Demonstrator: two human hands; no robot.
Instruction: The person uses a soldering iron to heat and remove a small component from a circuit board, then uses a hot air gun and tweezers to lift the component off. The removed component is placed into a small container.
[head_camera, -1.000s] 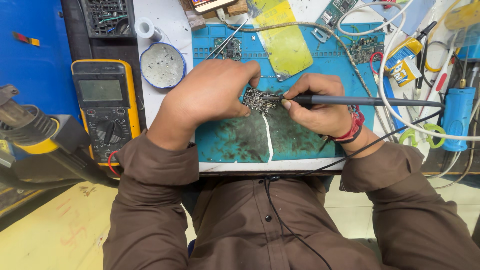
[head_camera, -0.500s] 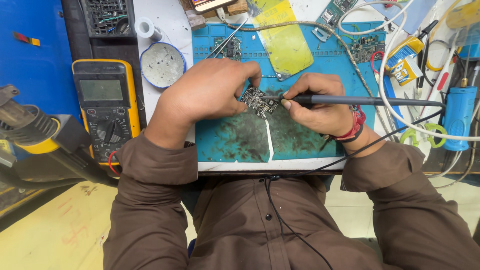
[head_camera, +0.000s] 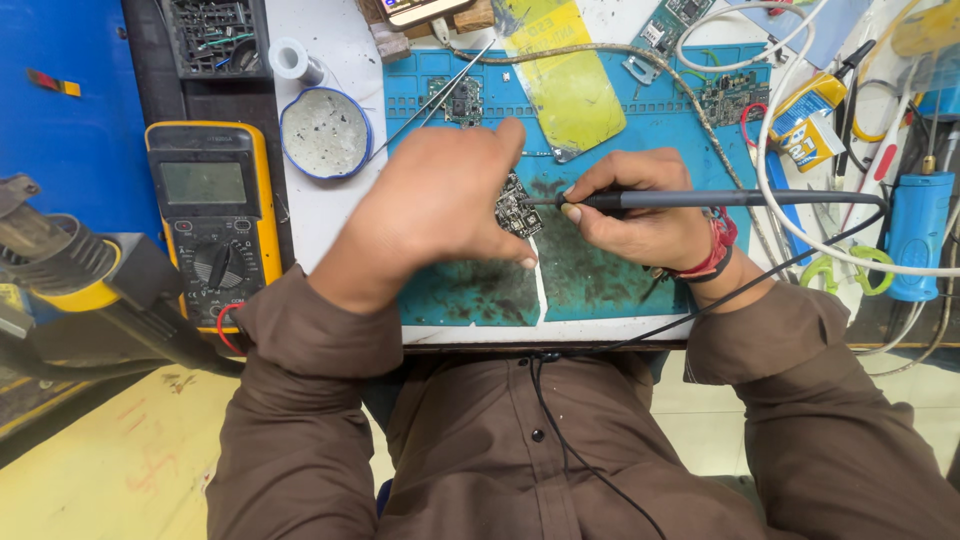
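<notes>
Fingers of the left hand (head_camera: 430, 215) are curled closed around a small dark circuit board (head_camera: 517, 207), pinching it tilted on edge above the middle of the stained blue rubber work mat (head_camera: 600, 270); the right hand (head_camera: 640, 210) has its fingers wrapped shut, pen-fashion, around a slim black soldering iron (head_camera: 720, 198), whose tip touches the board's right edge; the iron's cable runs off toward the desk's right edge, where a blue cylindrical tool (head_camera: 918, 232) stands; a red thread band (head_camera: 718, 245) circles the right wrist; a yellow digital multimeter (head_camera: 210, 215) lies at the desk's left edge, just beside a round blue-rimmed tin of grey paste (head_camera: 325, 132) near the mat's far left corner; metal tweezers (head_camera: 430, 95) rest across that corner; a yellow plastic sheet (head_camera: 565, 80) lies at the mat's far edge; a second green circuit board (head_camera: 735, 97) sits near the far right corner.
</notes>
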